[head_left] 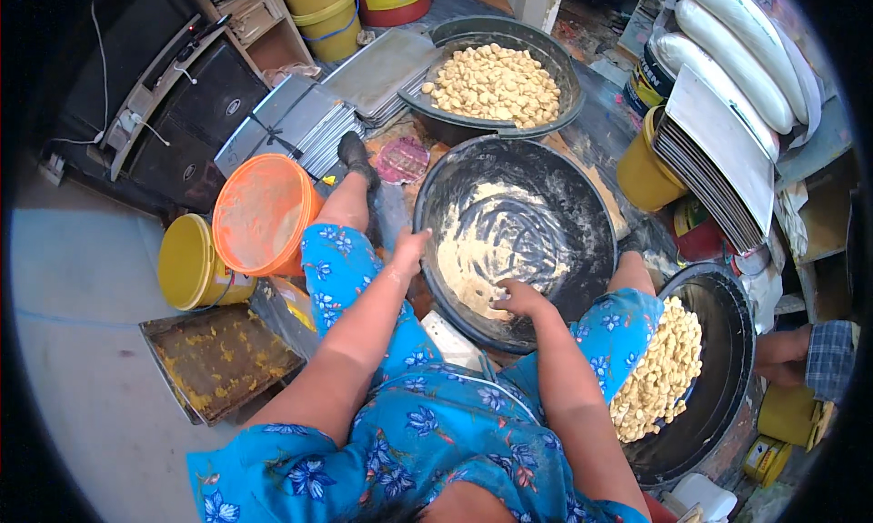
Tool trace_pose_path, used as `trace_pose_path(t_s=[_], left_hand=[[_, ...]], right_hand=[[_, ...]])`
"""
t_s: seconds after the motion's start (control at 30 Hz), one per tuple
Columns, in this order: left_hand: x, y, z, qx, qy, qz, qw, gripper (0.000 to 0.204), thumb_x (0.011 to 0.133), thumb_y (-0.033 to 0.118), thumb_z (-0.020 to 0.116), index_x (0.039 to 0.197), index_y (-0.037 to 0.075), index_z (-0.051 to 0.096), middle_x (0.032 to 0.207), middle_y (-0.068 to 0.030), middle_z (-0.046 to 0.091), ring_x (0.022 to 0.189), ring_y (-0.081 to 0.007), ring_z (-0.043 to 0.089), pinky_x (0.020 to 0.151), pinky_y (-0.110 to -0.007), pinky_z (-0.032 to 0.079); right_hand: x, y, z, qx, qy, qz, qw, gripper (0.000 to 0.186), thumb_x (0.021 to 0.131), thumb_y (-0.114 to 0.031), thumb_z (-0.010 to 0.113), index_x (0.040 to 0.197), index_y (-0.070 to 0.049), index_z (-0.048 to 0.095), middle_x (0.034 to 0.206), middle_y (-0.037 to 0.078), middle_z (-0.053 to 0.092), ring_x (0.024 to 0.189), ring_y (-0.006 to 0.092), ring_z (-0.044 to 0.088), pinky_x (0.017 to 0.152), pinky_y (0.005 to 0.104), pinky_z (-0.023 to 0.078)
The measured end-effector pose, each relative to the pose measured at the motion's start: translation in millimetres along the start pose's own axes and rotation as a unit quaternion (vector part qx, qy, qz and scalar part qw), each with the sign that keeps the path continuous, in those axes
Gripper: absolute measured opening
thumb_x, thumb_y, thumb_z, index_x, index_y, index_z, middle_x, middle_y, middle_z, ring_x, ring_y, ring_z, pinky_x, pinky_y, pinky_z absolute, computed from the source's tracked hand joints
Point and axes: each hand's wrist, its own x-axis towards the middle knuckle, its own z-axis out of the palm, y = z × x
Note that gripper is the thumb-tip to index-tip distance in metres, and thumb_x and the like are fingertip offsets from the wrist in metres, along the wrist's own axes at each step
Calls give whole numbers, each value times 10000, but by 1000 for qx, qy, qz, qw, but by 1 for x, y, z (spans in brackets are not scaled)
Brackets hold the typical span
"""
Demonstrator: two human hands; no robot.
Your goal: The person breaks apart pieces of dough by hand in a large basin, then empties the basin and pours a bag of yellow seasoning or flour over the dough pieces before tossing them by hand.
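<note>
A wide black basin [596,250] sits tilted between my legs, with pale flour-like powder [473,259] spread in swirls over its bottom. My left hand [412,250] grips the basin's left rim, its fingers partly hidden by the edge. Inside, near the wall closest to me, my right hand [520,299] touches the powder with its fingers apart and nothing visible in them. Beyond it stands another dark tub [568,95] heaped with small pale dough pieces [496,82]. At my right a further black basin [732,341] holds more dough pieces [664,368].
At left stand an orange bucket [264,214] of powder, a yellow bucket [186,264] and a soiled baking tray [223,359]. Stacked metal trays [296,123] lie farther off. More trays [718,159] and white sacks [737,50] fill the right. Another person's arm [782,355] shows at far right.
</note>
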Motion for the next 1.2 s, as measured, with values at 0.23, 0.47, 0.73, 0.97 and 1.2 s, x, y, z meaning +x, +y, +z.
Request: trace_pose_path(t_s=[0.23,0.47,0.73,0.97,1.2], left_hand=[[-37,24,0,-135,-51,9,990,201,746,40,616,931,-15,557,784,-87,593,679,-188,577,598,-337,473],[-86,62,-15,180,49,342,921,197,698,23,586,881,-47,606,1166,-99,495,1004,-177,509,808,-276,422],[-151,134,22,-98,-83,289,949,569,707,-29,553,1257,-24,407,1136,-76,521,970,-171,541,847,-270,428],[-186,187,-44,-138,-68,309,939,579,671,53,522,1232,-37,413,1090,-157,550,926,-246,586,812,-328,487],[-220,222,-64,-134,-94,363,917,581,648,172,546,1160,-82,440,1052,-196,564,915,-265,588,799,-352,491]], right_hand=[[-20,-38,-4,89,-48,-26,995,681,775,-452,633,1287,-52,428,1253,221,471,1088,322,523,868,382,448],[-33,-16,-24,123,163,-53,977,563,727,-378,652,1157,-32,544,1183,240,518,1113,335,499,926,382,400],[-20,18,-4,60,201,335,919,689,737,-374,623,1312,-95,368,1333,188,344,1266,325,308,989,405,355],[13,37,-4,537,229,143,799,433,728,-188,659,1072,52,551,955,165,621,841,264,601,750,379,448],[-82,-20,-114,519,418,-10,746,384,719,-227,660,1008,10,572,863,117,618,799,217,574,737,349,431]])
